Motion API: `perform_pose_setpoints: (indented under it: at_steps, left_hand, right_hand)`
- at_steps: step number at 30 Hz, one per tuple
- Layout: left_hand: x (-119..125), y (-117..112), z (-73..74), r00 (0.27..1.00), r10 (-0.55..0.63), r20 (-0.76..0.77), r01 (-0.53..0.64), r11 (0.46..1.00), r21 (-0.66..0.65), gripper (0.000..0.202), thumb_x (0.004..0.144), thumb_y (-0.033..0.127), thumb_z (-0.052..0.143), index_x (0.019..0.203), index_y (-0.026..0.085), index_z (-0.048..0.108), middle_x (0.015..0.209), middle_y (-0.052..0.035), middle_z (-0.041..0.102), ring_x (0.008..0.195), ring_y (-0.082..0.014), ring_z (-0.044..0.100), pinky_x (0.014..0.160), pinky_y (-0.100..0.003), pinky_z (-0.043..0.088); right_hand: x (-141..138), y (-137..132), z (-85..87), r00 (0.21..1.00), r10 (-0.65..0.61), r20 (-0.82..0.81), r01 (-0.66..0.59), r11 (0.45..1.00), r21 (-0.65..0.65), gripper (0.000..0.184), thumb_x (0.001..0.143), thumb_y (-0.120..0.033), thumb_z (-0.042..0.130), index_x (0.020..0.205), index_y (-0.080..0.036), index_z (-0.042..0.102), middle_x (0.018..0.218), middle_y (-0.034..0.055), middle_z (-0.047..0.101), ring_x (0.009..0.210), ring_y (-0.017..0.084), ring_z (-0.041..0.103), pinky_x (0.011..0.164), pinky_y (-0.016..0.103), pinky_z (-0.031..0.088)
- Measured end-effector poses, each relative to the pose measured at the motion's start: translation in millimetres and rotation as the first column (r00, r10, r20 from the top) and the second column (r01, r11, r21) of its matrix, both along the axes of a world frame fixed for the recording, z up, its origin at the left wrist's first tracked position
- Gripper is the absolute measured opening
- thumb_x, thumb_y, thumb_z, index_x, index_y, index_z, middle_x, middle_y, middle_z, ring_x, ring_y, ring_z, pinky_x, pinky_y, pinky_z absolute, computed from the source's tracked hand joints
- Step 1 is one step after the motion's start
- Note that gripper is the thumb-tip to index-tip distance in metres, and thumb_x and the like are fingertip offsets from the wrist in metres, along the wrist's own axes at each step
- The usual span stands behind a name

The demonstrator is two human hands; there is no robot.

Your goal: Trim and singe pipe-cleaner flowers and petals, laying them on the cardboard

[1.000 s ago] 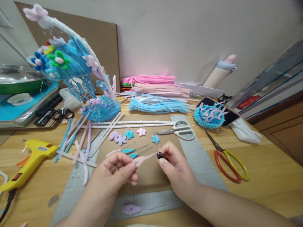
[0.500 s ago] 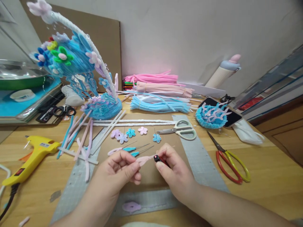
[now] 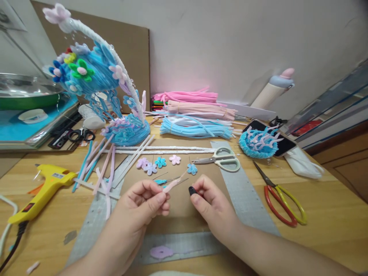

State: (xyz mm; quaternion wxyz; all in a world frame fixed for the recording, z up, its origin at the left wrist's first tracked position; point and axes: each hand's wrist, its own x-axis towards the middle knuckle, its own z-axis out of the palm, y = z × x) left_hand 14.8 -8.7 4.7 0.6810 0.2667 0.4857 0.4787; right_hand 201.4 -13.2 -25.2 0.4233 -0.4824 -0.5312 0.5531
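My left hand (image 3: 149,203) pinches a pale pink pipe-cleaner petal (image 3: 171,186) between thumb and fingers; its thin end points up and right. Closed around a small black-ended tool (image 3: 192,190) is my right hand (image 3: 211,207); most of the tool is hidden, so its kind is unclear. A gap separates the tool from the petal. Behind the petal, blue petals with wire stems (image 3: 161,181) lie on the brown board. Small flowers lie farther back, among them a blue one (image 3: 160,162) and a pink one (image 3: 174,159). A lilac petal (image 3: 161,252) rests near the front.
A yellow glue gun (image 3: 47,188) and loose pipe cleaners (image 3: 99,168) lie left. White-handled scissors (image 3: 225,159) and red-yellow scissors (image 3: 278,199) lie right. Pipe-cleaner bundles (image 3: 197,128) are stacked behind. A tall flower-covered craft piece (image 3: 126,130) stands back left.
The tool in my right hand has come away from the petal's thin end. The petal has tilted, its end now pointing more upward. The view has shifted slightly.
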Motion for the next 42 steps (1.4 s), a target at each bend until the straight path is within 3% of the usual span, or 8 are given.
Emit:
perform_pose_setpoints:
  at_steps: [5, 10, 15, 21, 29, 35, 42]
  left_hand:
    - [-0.1, -0.8, 6.8, 0.999, -0.015, -0.043, 0.015, 1.0, -0.006, 0.035, 0.053, 0.041, 0.094, 0.066, 0.017, 0.072, 0.063, 0.0009, 0.072, 0.055, -0.0091, 0.066, 0.058, -0.015, 0.055]
    - [-4.6, -4.3, -5.7, 0.974, 0.039, -0.222, -0.011, 0.992, 0.127, 0.023, 0.064, 0.035, 0.089, 0.072, 0.021, 0.073, 0.065, 0.0032, 0.072, 0.055, -0.0081, 0.066, 0.057, -0.013, 0.053]
    - [-6.7, -8.1, -6.3, 0.927, 0.049, -0.373, 0.044, 0.97, 0.237, 0.009, 0.073, 0.029, 0.08, 0.075, 0.023, 0.074, 0.064, 0.0024, 0.072, 0.059, -0.01, 0.067, 0.059, -0.014, 0.053]
    - [0.2, -14.2, 4.5, 0.881, 0.142, -0.452, -0.002, 0.955, 0.295, 0.005, 0.072, 0.027, 0.077, 0.072, 0.023, 0.074, 0.063, 0.0026, 0.069, 0.06, -0.0103, 0.064, 0.059, -0.015, 0.051]
    - [-8.9, -15.5, -0.4, 0.844, -0.007, -0.536, 0.188, 0.94, 0.284, 0.005, 0.074, 0.027, 0.079, 0.074, 0.023, 0.075, 0.072, -0.0012, 0.073, 0.064, -0.0147, 0.067, 0.059, -0.018, 0.053]
    - [-5.7, -14.5, -1.8, 0.841, -0.042, -0.539, 0.226, 0.933, 0.28, 0.006, 0.077, 0.028, 0.076, 0.074, 0.024, 0.074, 0.073, -0.0012, 0.072, 0.064, -0.015, 0.066, 0.059, -0.02, 0.053]
    - [-4.5, -14.9, -1.4, 0.844, -0.048, -0.534, 0.23, 0.932, 0.28, 0.005, 0.077, 0.028, 0.076, 0.074, 0.024, 0.074, 0.073, -0.0006, 0.072, 0.064, -0.0145, 0.066, 0.06, -0.02, 0.053]
  right_hand:
    - [2.9, 4.0, 2.1, 0.997, -0.071, 0.022, 0.071, 0.997, 0.018, 0.034, 0.086, -0.055, 0.061, 0.08, -0.024, 0.048, 0.066, -0.0066, 0.043, 0.057, 0.011, 0.035, 0.054, 0.025, 0.033]
    - [6.5, 9.8, 4.5, 0.986, -0.163, 0.032, 0.161, 0.986, 0.043, 0.03, 0.085, -0.05, 0.061, 0.08, -0.025, 0.046, 0.061, -0.0088, 0.038, 0.051, 0.01, 0.028, 0.048, 0.025, 0.026]
    - [10.3, 16.3, 4.5, 0.966, -0.257, 0.031, 0.253, 0.963, 0.096, 0.028, 0.081, -0.048, 0.065, 0.08, -0.025, 0.048, 0.064, -0.0075, 0.042, 0.053, 0.01, 0.031, 0.049, 0.026, 0.026]
    - [14.0, 21.5, 4.5, 0.944, -0.328, 0.028, 0.319, 0.932, 0.172, 0.023, 0.081, -0.044, 0.063, 0.081, -0.025, 0.05, 0.069, -0.0056, 0.047, 0.059, 0.012, 0.039, 0.056, 0.028, 0.034]
    - [16.1, 20.1, 6.7, 0.933, -0.357, 0.055, 0.338, 0.917, 0.213, 0.011, 0.079, -0.03, 0.061, 0.078, -0.025, 0.052, 0.07, -0.0045, 0.048, 0.066, 0.014, 0.044, 0.063, 0.03, 0.037]
    - [17.1, 21.1, 9.0, 0.931, -0.36, 0.067, 0.339, 0.916, 0.215, 0.011, 0.08, -0.031, 0.059, 0.077, -0.025, 0.05, 0.067, -0.0057, 0.045, 0.06, 0.013, 0.039, 0.059, 0.029, 0.035]
    - [14.9, 20.6, 10.6, 0.93, -0.359, 0.085, 0.332, 0.915, 0.231, 0.011, 0.078, -0.029, 0.061, 0.076, -0.024, 0.051, 0.069, -0.0049, 0.047, 0.064, 0.014, 0.044, 0.062, 0.029, 0.038]
